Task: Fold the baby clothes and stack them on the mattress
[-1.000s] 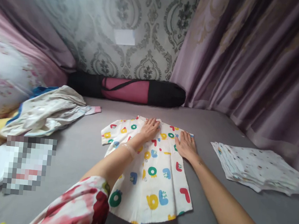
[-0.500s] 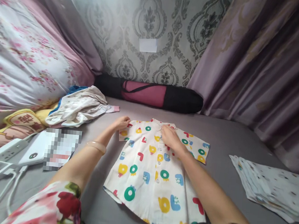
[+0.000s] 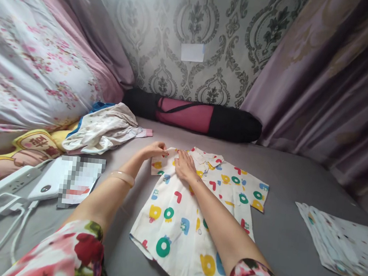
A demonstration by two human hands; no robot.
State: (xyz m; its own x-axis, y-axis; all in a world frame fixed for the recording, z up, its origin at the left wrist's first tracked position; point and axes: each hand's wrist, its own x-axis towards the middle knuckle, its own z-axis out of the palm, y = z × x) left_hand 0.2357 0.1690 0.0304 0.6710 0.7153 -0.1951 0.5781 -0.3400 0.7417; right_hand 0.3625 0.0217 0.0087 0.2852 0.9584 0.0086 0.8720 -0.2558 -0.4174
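Note:
A child's short-sleeved shirt [image 3: 176,215], white with colourful letter-like shapes, lies front side up on the grey bed sheet, its collar pointing away from me. My left hand [image 3: 155,150] pinches the shirt at the left shoulder, above the sleeve. Close beside it, my right hand [image 3: 185,166] rests with extended fingers on the cloth between that shoulder and the collar. My right forearm crosses over the shirt's button front and hides part of it. The right sleeve lies spread out.
Folded white cloths [image 3: 343,244] lie at the right. On the left are a crumpled garment [image 3: 107,126], a yellow cushion [image 3: 2,164], a white power bank [image 3: 53,179] and a power strip [image 3: 6,188] with cables. A black and maroon bag [image 3: 186,115] lies along the wall.
My right hand has moved left from the button front near the collar to the left shoulder. My left hand stays at that shoulder. The view has shifted slightly.

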